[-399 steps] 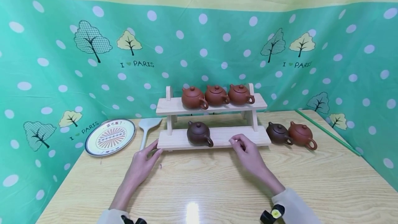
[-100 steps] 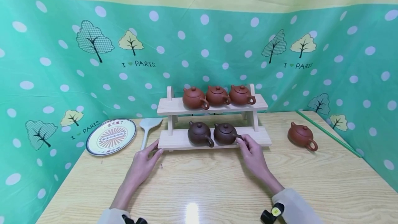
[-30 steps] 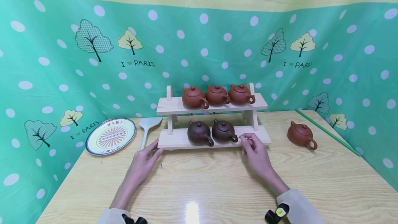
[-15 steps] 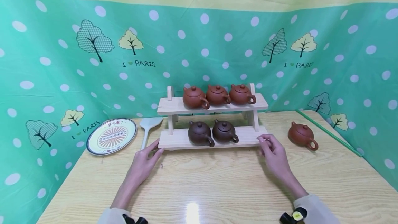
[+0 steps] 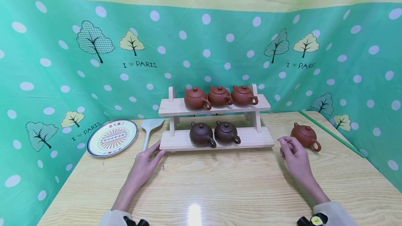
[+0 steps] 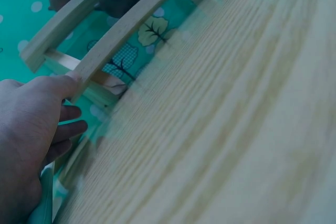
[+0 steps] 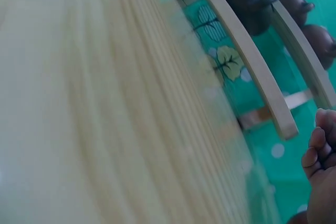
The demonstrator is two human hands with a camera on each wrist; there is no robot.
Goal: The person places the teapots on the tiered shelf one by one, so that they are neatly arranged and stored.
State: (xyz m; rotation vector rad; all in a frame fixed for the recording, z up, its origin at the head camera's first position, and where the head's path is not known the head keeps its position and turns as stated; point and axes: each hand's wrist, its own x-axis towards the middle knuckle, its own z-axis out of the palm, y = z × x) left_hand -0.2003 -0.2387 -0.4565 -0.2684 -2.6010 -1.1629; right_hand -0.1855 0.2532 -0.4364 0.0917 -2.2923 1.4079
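A two-tier wooden display rack (image 5: 216, 143) stands mid-table. My left hand (image 5: 146, 166) holds its lower board's left front corner, thumb at the front edge; in the left wrist view the other fingers hang below the board. Two dark brown teapots, the left one (image 5: 201, 134) and the right one (image 5: 226, 132), sit on the lower board. Three reddish-brown teapots (image 5: 220, 96) line the upper board. My right hand (image 5: 296, 159), fingers loosely curled and holding nothing, is right of the rack. Just beyond it, a reddish-brown teapot (image 5: 304, 135) sits on the table, handle toward the right front.
A patterned plate (image 5: 112, 138) lies at the table's left rear. Beside it a pale spatula (image 5: 147, 130) points its handle toward my left hand. A green stick (image 5: 333, 134) lies along the right rear edge. Polka-dot cloth (image 5: 204, 37) hangs behind and on both sides.
Over the earlier frames the second dark teapot went from the table to the lower board. My right hand has let go of it and moved right toward the reddish-brown teapot. My left hand stays.
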